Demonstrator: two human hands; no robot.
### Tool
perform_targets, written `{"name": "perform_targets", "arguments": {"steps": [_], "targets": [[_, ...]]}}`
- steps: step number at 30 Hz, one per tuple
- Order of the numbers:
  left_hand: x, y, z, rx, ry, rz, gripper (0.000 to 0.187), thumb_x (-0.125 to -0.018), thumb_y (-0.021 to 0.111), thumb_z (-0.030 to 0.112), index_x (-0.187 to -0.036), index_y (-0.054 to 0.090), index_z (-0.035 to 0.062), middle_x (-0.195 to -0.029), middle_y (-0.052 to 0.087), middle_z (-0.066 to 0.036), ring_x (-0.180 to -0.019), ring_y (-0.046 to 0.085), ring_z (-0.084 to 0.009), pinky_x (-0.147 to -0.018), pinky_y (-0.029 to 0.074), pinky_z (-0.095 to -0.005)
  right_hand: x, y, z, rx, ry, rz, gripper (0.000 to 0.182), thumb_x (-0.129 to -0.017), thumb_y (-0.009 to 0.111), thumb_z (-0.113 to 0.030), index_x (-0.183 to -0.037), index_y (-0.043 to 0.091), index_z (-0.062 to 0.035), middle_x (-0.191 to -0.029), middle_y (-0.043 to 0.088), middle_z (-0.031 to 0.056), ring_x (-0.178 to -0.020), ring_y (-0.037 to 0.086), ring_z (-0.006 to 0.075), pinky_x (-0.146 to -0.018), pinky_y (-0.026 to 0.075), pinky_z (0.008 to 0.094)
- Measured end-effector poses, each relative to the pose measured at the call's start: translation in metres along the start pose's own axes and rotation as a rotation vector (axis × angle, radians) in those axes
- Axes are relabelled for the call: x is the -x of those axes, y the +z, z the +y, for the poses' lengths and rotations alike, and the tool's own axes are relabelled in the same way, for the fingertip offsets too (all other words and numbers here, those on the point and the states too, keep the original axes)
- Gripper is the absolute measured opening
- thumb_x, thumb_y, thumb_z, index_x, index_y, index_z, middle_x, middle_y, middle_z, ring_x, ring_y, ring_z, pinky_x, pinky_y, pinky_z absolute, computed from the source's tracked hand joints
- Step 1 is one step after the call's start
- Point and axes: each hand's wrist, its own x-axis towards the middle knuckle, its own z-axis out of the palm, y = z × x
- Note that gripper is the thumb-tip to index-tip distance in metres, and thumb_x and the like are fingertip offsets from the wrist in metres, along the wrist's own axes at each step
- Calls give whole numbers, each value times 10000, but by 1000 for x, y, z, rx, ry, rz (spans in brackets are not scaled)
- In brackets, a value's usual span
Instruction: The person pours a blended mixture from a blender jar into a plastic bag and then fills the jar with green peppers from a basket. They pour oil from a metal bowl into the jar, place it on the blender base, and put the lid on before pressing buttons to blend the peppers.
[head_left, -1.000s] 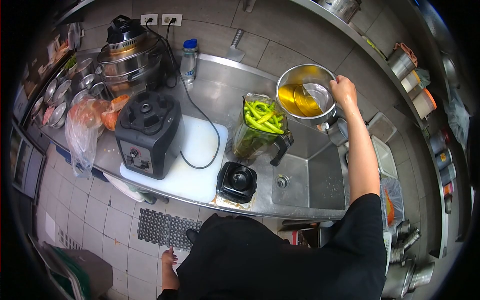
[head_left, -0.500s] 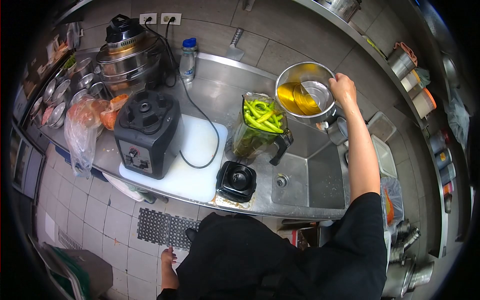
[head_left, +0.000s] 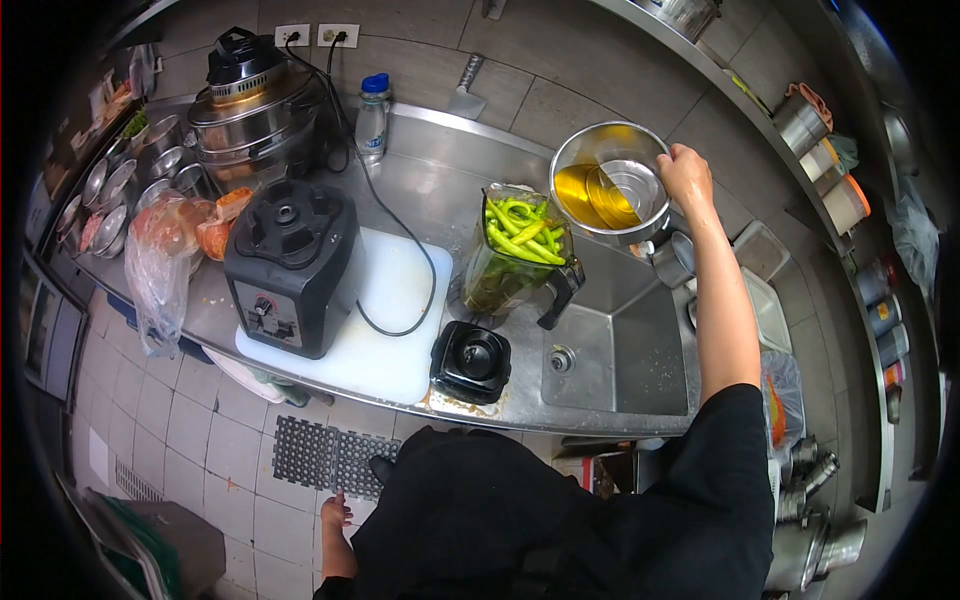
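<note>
My right hand [head_left: 686, 176] grips the rim area of a round steel pot [head_left: 640, 195] holding clear yellow liquid [head_left: 590, 200], which looks like oil. The pot is raised above the sink side, tilted a little toward the blender jar. Just left of it, the clear blender jar [head_left: 500, 275] stands on the steel counter, heaped to the top with long green peppers [head_left: 525, 235]. Its black lid [head_left: 472, 362] lies in front. Down at my side over the floor, my left hand [head_left: 336, 512] hangs with loosely parted fingers and nothing in them.
A black blender base [head_left: 290, 265] stands on a white cutting board [head_left: 405, 355], its cord trailing across. Right of the jar is a sink basin [head_left: 640, 350]. Behind are a blue-capped bottle [head_left: 373, 120] and a large metal appliance [head_left: 245, 125]. A plastic bag [head_left: 165, 255] sits left.
The view has shifted very slightly. The pot stays at nearly the same height and tilt in my right hand, and my left hand hangs as before.
</note>
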Motion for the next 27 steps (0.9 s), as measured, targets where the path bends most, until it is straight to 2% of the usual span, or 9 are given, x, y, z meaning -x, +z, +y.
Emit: {"name": "perform_targets", "arguments": {"steps": [9, 23, 26, 27], "targets": [[5, 0, 2, -57, 22, 4, 643, -933, 489, 637, -1114, 563, 24, -891, 679, -149, -647, 689, -245, -482, 548, -394, 0, -1, -1, -1, -5, -3, 327, -850, 591, -304, -1036, 699, -56, -1027, 691, 234, -1010, 654, 403, -892, 507, 471], [0, 1, -3, -54, -1, -3, 588, -942, 500, 607, -1093, 557, 41, -869, 673, -139, -647, 682, -238, -477, 540, -378, -2, 6, 4, -2, -8, 7, 323, -843, 594, -303, -1021, 706, -58, -1026, 691, 231, -1025, 648, 397, -898, 503, 465], [1, 1, -4, -48, 11, 3, 568, -944, 508, 596, -1078, 555, 45, -844, 671, -134, -628, 679, -237, -462, 535, -381, -7, 22, 27, -65, 22, -16, 318, -836, 590, -304, -962, 699, -34, -982, 700, 226, -932, 678, 383, -864, 517, 455], [2, 1, -2, -50, 13, 8, 568, -944, 508, 596, -1078, 555, 45, -844, 671, -134, -628, 679, -237, -462, 535, -381, -6, 27, 35, -155, 86, -80, 298, -827, 590, -286, -919, 688, -20, -921, 702, 211, -835, 688, 357, -785, 536, 450]]}}
